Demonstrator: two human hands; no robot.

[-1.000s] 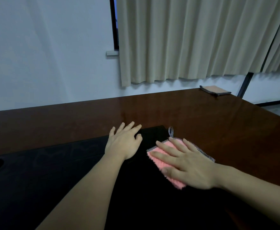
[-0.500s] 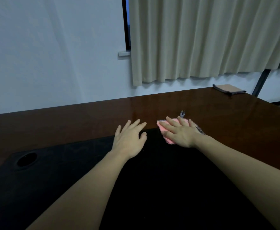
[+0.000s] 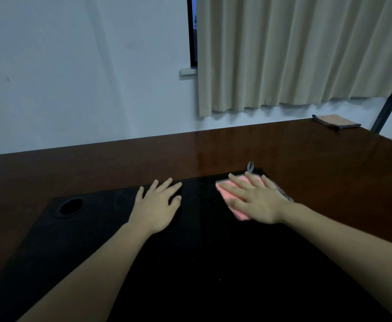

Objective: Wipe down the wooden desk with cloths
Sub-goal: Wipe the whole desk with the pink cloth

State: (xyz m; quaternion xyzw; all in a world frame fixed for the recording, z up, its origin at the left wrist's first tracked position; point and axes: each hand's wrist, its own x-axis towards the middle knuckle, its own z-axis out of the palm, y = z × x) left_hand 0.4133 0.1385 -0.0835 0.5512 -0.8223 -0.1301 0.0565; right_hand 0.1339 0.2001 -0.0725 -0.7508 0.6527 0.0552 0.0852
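A glossy dark wooden desk (image 3: 318, 163) fills the lower view, with a black inset panel (image 3: 190, 263) in front of me. My right hand (image 3: 257, 201) presses flat, fingers straight, on a pink cloth (image 3: 233, 198) with a grey mesh edge and a hanging loop, at the panel's far right corner. My left hand (image 3: 158, 205) rests flat and spread on the panel, a little to the left of the cloth, holding nothing.
A second folded cloth, tan with a dark edge (image 3: 335, 120), lies at the desk's far right corner. A round cable hole (image 3: 70, 205) sits in the panel's far left corner. A white wall and beige curtain (image 3: 295, 54) stand behind the desk.
My right hand slid the pink cloth away from me to the panel's far edge, then a little back and right. The left hand has stayed flat on the panel.
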